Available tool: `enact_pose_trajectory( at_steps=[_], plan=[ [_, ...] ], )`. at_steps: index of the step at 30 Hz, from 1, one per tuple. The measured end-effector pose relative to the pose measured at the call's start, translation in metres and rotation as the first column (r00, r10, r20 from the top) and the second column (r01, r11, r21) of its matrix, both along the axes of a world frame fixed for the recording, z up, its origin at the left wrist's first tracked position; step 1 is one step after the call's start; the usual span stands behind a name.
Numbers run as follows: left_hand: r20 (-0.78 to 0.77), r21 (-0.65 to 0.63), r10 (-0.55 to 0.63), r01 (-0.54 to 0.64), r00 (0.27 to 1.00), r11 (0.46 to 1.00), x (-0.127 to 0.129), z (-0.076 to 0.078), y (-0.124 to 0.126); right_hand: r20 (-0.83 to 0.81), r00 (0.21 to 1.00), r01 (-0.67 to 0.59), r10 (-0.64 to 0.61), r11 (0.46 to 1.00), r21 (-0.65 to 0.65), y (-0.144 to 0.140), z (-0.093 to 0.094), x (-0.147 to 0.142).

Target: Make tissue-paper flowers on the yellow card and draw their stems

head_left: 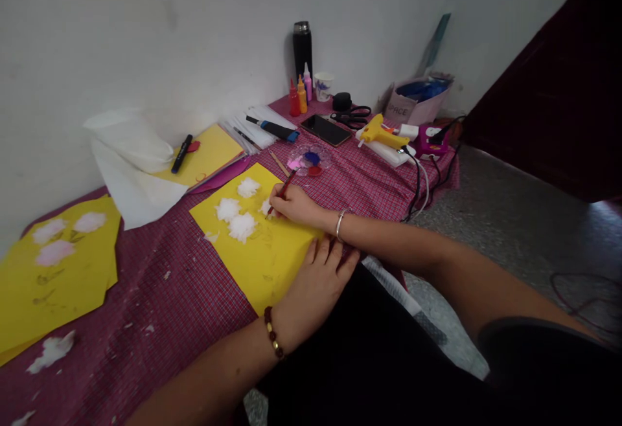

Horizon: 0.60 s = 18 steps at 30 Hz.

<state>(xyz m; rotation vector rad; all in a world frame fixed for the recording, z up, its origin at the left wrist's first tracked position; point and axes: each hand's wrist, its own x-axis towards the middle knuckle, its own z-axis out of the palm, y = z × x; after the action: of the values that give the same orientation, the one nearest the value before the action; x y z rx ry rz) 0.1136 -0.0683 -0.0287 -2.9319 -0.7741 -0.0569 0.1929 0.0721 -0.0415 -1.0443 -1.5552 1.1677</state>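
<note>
My right hand (296,206) is closed around a dark red paintbrush (287,183), its tip down at a white cotton tuft (265,207) on a yellow sheet (272,264). Several more cotton tufts (241,226) sit on that sheet, with faint pencil-like marks below them. My left hand (318,283) lies flat with fingers stretched over the sheet's lower right edge, holding nothing. Just beyond the brush is a clear paint palette (321,154) with pink, blue and red paint.
Another yellow sheet (87,283) with pinkish tufts lies left. Paint bottles (294,99), a black flask (302,50), a paper cup (323,87), scissors (350,116), a phone (325,129) and a yellow glue gun (381,133) stand or lie toward the back. Cables hang off the table's right side.
</note>
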Motion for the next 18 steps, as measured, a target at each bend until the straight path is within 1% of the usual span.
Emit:
enact_pose_trajectory(
  at_steps=[6,18],
  plan=[
    [0.017,0.012,-0.002,0.002,1.0,1.0,0.0012,-0.0011,0.0004,0.047,0.998,0.046,-0.047,0.999,0.025,-0.0003,0.0009,0.0013],
    [0.026,-0.003,-0.001,0.001,1.0,1.0,0.0013,0.0001,0.0005,0.18,0.984,0.015,-0.02,0.999,0.03,-0.0016,0.0037,0.0013]
  ],
)
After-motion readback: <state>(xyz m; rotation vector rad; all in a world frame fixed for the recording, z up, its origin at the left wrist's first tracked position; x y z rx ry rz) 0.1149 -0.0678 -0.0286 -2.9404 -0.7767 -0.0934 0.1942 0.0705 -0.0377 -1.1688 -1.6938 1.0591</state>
